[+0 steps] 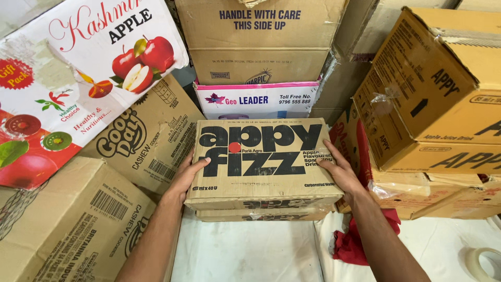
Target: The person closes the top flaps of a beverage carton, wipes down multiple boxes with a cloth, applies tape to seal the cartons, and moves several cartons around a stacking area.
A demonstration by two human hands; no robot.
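Both hands hold one flat brown cardboard carton with big black letters and a red dot [262,162], in the middle of the view, in front of the person. It sits on top of a second similar brown carton [261,214], w/ only the front edge of that one showing below.

Left hand [187,175] is pressed on the carton's left side, thumb over the top edge, fingers open and flat, not closed around anything. Right hand [340,169] is flat on the right side, fingers spread along the top edge. So the grip is a squeeze between two open palms, not a real hook under the base.

Around it, very near: a brown biscuit carton [148,138] leaning at left, a white carton with printed red apples [62,78] above that, a pink and white box [255,99] just behind, and a stack of brown juice cartons [433,104] at right. A red cloth [360,243] lies on the white sheet [250,253] below, and a clear tape roll [482,263] at the lower right corner.

Risks, as I judge: a palm-only hold can slip if the carton is heavy, esp. with smooth cardboard. The leaning cartons at left could slide down if disturbed. The right-hand stack is close, so knuckles may catch on it.
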